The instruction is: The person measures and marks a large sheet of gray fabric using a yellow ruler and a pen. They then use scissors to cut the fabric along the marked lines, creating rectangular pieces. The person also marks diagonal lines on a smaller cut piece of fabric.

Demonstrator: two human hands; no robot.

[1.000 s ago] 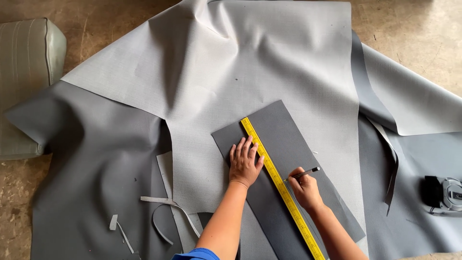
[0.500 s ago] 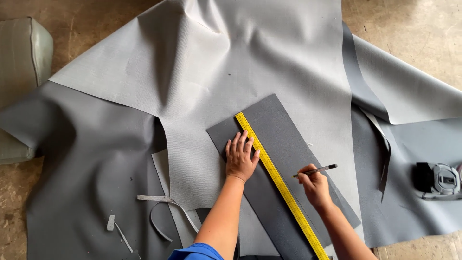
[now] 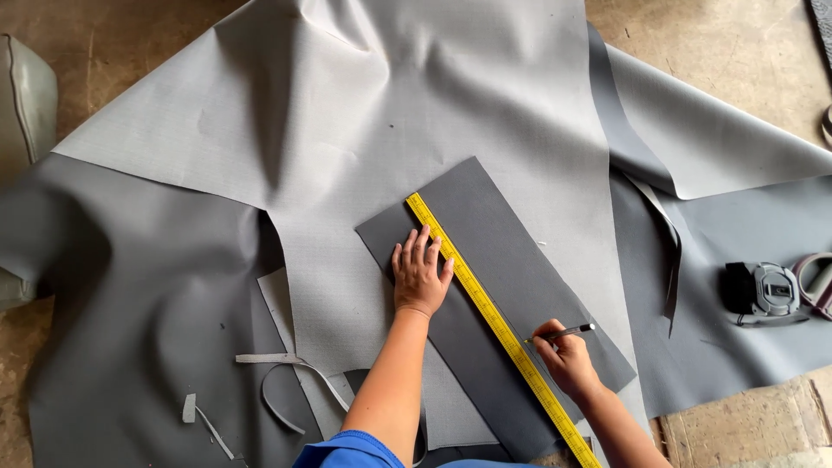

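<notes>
A dark grey rectangular panel (image 3: pixel 511 260) lies slantwise on a large sheet of light grey fabric (image 3: pixel 416 113). Along the panel's length runs a yellow ruler (image 3: pixel 485 312). My left hand (image 3: pixel 420 276) presses flat on the panel and the ruler's left edge, fingers spread. My right hand (image 3: pixel 563 357) holds a thin pen (image 3: pixel 568 331) with its tip beside the ruler's right edge, low on the panel.
Darker grey fabric (image 3: pixel 130 303) spreads at left and right over a concrete floor (image 3: pixel 737 43). A grey tape measure (image 3: pixel 767 293) lies at right. Cut strips (image 3: pixel 277 381) lie at lower left. A grey cushion (image 3: pixel 26 95) sits at far left.
My right hand with the pen has slid down along the ruler toward me. My left hand stays pressed in place. The view has shifted slightly.
</notes>
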